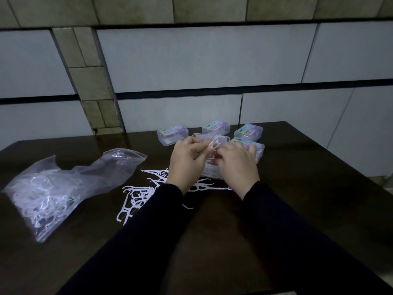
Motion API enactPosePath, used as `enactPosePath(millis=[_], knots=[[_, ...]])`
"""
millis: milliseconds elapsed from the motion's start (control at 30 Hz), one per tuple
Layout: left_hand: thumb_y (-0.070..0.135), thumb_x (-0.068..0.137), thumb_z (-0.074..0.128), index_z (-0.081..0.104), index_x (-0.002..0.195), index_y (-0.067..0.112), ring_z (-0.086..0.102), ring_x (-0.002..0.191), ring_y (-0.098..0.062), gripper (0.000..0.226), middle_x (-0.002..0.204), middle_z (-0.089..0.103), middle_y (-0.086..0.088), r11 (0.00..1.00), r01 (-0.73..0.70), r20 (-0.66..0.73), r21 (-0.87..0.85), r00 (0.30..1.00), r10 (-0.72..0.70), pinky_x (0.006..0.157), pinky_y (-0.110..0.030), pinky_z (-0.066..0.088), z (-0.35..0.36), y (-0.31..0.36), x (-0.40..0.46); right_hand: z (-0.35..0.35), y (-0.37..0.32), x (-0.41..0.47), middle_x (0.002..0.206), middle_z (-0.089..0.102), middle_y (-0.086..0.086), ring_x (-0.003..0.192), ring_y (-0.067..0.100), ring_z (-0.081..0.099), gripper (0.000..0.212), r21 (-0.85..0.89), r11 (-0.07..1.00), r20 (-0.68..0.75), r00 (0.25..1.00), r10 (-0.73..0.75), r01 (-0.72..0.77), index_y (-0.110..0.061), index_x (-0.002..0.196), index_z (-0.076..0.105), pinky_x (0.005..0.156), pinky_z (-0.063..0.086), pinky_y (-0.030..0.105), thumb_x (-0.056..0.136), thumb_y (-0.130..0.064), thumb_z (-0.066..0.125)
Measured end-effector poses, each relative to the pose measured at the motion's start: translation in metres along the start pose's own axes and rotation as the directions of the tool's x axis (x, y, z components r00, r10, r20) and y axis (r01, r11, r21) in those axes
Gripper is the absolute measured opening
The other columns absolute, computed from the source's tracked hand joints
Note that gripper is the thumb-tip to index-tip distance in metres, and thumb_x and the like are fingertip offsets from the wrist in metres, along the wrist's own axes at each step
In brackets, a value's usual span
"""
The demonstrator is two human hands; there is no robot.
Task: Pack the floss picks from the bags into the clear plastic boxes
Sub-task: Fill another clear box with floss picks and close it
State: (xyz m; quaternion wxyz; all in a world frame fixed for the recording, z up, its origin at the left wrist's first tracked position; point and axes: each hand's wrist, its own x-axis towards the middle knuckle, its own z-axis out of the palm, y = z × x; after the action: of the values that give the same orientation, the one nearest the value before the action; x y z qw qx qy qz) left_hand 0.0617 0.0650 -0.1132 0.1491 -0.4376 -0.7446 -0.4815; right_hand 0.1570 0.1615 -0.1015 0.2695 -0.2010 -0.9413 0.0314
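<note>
**Both hands on a floss pick above the open box**

Your dark sleeves (pixel 212 241) fill the near part of the view, crossing the dark wooden surface (pixel 308 177) toward its middle. Just beyond your left cuff lies a scatter of loose floss picks (pixel 136 199): thin, white, each with a curved handle and a forked head. They overlap too much to count. More of them lie under and between your wrists.

Off to your left sits one clear plastic bag (pixel 61 188), crumpled, its mouth turned toward the middle, with a heap of white picks showing through it.

Your left hand (pixel 185 162) and right hand (pixel 236 165) meet close together, fingers curled. Between the fingertips they pinch a white floss pick (pixel 214 144), its head standing up above your knuckles. How many picks are in that pinch you cannot tell. Your hands cover most of an open clear box (pixel 210 173) directly beneath them; its lid (pixel 204 137) stands up behind your fingers.

Farther back stand four closed clear boxes with coloured labels: one to the left (pixel 172 135), one behind the lid (pixel 215 127), and two on the right (pixel 248 131), the nearer (pixel 258 150) partly hidden by your right hand.

Behind the surface rises a tiled wall (pixel 202 60).
</note>
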Motion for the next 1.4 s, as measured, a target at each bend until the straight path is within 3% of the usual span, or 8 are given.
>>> enactPosePath(millis=[233, 467, 667, 800, 933, 1133, 1300, 1400], knots=[[0.024, 0.090, 0.064, 0.073, 0.109, 0.021, 0.048, 0.094, -0.020, 0.021, 0.087, 0.056, 0.010, 0.992, 0.041, 0.078, 0.121, 0.996, -0.050, 0.075, -0.018, 0.027, -0.004, -0.011, -0.005, 0.002, 0.010, -0.004, 0.106, 0.064, -0.012, 0.111, 0.013, 0.045, 0.024, 0.097, 0.994, 0.003, 0.999, 0.045, -0.045, -0.039, 0.107, 0.069, 0.093, 0.021, 0.038, 0.087, -0.050, 0.060], [0.027, 0.093, 0.060, 0.073, 0.110, 0.027, 0.043, 0.091, -0.020, 0.021, 0.091, 0.057, 0.001, 0.953, -0.044, 0.146, 0.299, 0.989, -0.001, 0.076, -0.028, 0.034, -0.008, -0.005, -0.007, 0.003, 0.021, -0.009, 0.093, 0.059, -0.016, 0.098, 0.007, 0.050, 0.033, 0.155, 0.983, -0.070, 0.992, 0.109, -0.098, -0.032, 0.090, 0.062, 0.091, 0.026, 0.037, 0.079, -0.064, 0.061], [0.028, 0.093, 0.059, 0.071, 0.113, 0.026, 0.046, 0.093, -0.024, 0.024, 0.095, 0.055, -0.004, 0.873, -0.118, 0.168, 0.473, 0.985, 0.043, 0.075, -0.032, 0.037, -0.008, -0.001, -0.004, 0.001, 0.030, -0.013, 0.115, 0.055, -0.011, 0.112, 0.012, 0.048, 0.052, 0.132, 0.983, 0.034, 0.991, 0.126, -0.129, -0.033, 0.111, 0.053, 0.094, 0.031, 0.040, 0.075, -0.071, 0.059], [0.027, 0.099, 0.046, 0.064, 0.119, 0.028, 0.038, 0.092, -0.018, 0.026, 0.107, 0.054, -0.003, 0.801, -0.157, 0.309, 0.578, 0.950, -0.038, 0.075, -0.029, 0.033, -0.008, 0.003, -0.002, 0.003, 0.033, -0.014, 0.122, 0.057, -0.014, 0.116, 0.013, 0.049, 0.061, 0.147, 0.979, 0.138, 0.983, 0.121, -0.141, -0.037, 0.126, 0.045, 0.091, 0.028, 0.036, 0.075, -0.067, 0.062], [0.023, 0.099, 0.042, 0.060, 0.120, 0.027, 0.034, 0.087, -0.016, 0.028, 0.114, 0.057, 0.000, 0.811, -0.140, 0.345, 0.568, 0.935, -0.080, 0.074, -0.029, 0.032, -0.008, 0.002, -0.001, 0.005, 0.033, -0.016, 0.124, 0.058, -0.016, 0.119, 0.010, 0.048, 0.061, 0.186, 0.970, 0.156, 0.979, 0.129, -0.158, -0.038, 0.128, 0.043, 0.088, 0.023, 0.034, 0.077, -0.063, 0.064], [0.024, 0.093, 0.057, 0.071, 0.111, 0.026, 0.051, 0.094, -0.021, 0.023, 0.106, 0.068, 0.002, 0.891, -0.116, 0.183, 0.440, 0.982, 0.037, 0.079, -0.033, 0.042, -0.011, 0.004, -0.003, 0.003, 0.033, -0.015, 0.125, 0.058, -0.016, 0.120, 0.011, 0.048, 0.061, 0.203, 0.964, 0.169, 0.976, 0.137, -0.171, -0.038, 0.130, 0.042, 0.090, 0.024, 0.035, 0.078, -0.062, 0.064], [0.040, 0.094, 0.048, 0.064, 0.122, 0.032, 0.047, 0.092, -0.018, 0.034, 0.123, 0.064, 0.012, 0.877, -0.328, 0.377, 0.352, 0.907, 0.188, 0.079, -0.033, 0.041, -0.002, 0.019, -0.010, 0.004, 0.035, -0.015, 0.124, 0.058, -0.012, 0.116, 0.013, 0.048, 0.052, 0.245, 0.956, 0.184, 0.976, 0.118, -0.162, -0.037, 0.130, 0.041, 0.091, 0.025, 0.035, 0.083, -0.043, 0.063], [0.043, 0.097, 0.045, 0.065, 0.119, 0.037, 0.046, 0.092, -0.017, 0.031, 0.122, 0.064, 0.017, 0.845, -0.338, 0.416, 0.414, 0.896, 0.154, 0.080, -0.036, 0.042, -0.002, 0.018, -0.010, 0.004, 0.035, -0.015, 0.122, 0.059, -0.013, 0.116, 0.013, 0.049, 0.052, 0.253, 0.952, 0.182, 0.975, 0.126, -0.171, -0.037, 0.131, 0.042, 0.090, 0.024, 0.034, 0.084, -0.041, 0.063]])
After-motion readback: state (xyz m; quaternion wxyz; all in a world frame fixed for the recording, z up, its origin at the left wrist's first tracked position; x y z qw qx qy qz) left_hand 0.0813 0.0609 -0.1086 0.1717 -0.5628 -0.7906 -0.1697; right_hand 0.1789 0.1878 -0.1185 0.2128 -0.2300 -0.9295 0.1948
